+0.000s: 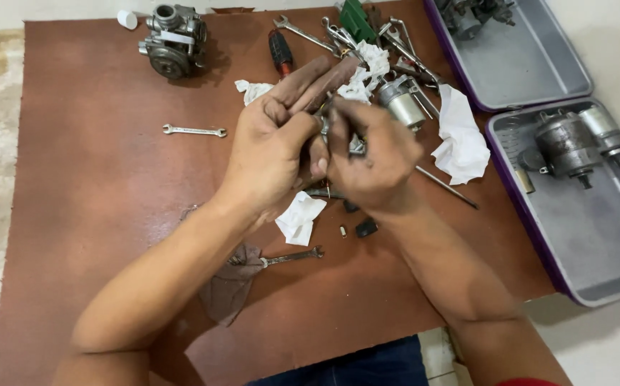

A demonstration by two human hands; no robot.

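- Both hands, left hand (270, 154) and right hand (370, 157), pinch a small metal part (356, 146) above the brown mat (95, 214).
- Judged mid-assembly; steady, fine fingertip work comes next.

Head view, steeply down, close.

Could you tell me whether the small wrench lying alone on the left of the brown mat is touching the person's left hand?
Apart. The head view shows the small wrench flat on the brown mat, with bare mat between it and the left hand.
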